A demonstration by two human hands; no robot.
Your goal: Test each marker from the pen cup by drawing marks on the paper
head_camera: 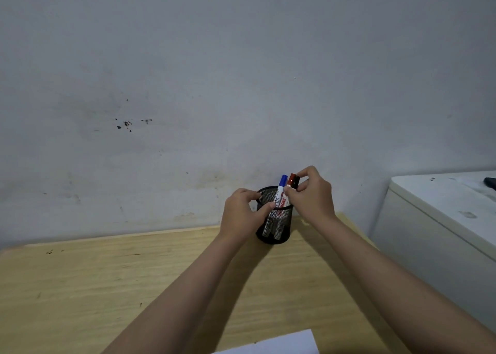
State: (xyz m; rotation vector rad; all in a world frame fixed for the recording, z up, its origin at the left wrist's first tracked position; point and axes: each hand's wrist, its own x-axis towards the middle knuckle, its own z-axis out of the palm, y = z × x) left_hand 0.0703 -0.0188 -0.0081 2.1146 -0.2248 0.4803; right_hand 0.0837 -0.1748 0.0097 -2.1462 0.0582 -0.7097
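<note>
White paper [271,344] waits at the bottom edge of the wooden bench [107,286], while just right of centre the left hand [243,211] grips the mesh pen cup [273,219] steady so the right hand [311,192] can pinch the black-capped marker [295,181] beside the red marker [290,179] and blue marker [282,183].

Black mesh pen cup [276,219]; blue-capped marker [282,183]

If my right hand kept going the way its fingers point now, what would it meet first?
The right hand points left, its fingers already at the black-capped marker. Just beyond stand the red-capped marker, then the blue-capped marker, all in the black mesh pen cup. Depth between them is unclear.
</note>
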